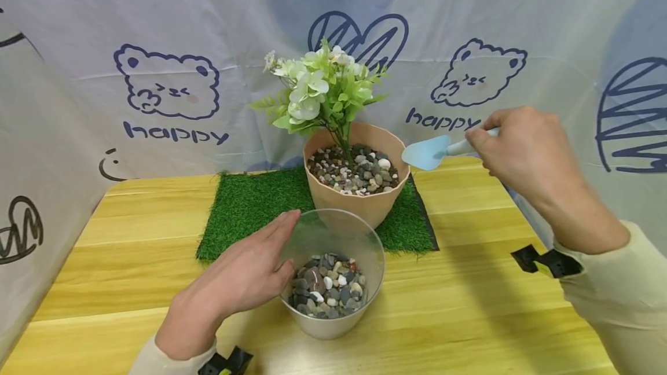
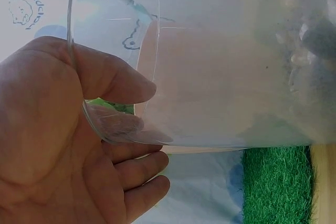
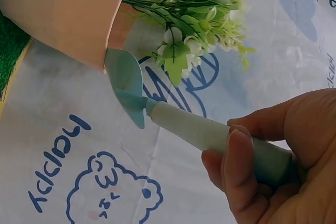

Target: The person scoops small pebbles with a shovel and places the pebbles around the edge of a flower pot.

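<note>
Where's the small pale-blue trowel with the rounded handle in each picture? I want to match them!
Head: the small pale-blue trowel is right of centre, held in the right hand.
Left wrist: near the top, left of centre, seen through the clear tapered bucket.
Right wrist: around the middle, slanting.
Shared landmark: the round peach flowerpot, beside the trowel in every view.

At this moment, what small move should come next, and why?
Probably the right hand should bring the trowel over the clear bucket to scoop: pebbles lie inside, while the blade, beside the flowerpot, looks bare. The left hand is at the bucket's rim, seemingly ready to steady it.
</note>
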Demonstrator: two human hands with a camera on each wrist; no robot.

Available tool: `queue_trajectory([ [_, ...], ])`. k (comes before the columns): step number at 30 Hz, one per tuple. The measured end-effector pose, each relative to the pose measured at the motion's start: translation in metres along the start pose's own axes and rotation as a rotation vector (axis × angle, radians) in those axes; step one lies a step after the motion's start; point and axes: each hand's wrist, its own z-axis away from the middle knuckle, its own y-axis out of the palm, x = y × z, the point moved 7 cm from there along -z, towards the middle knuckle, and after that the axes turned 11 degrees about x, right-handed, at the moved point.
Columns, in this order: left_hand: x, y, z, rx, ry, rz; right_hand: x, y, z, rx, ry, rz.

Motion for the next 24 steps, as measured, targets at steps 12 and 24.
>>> queue_trajectory([
  [12, 0.000, 0.000, 0.001, -0.006, 0.007, 0.003, 0.037, 0.006, 0.041, 0.019, -0.091, -0.141],
  [24, -0.001, 0.000, 0.000, -0.007, 0.012, 0.011, 0.103, 0.100, 0.073, 0.149, -0.527, 0.070],
])
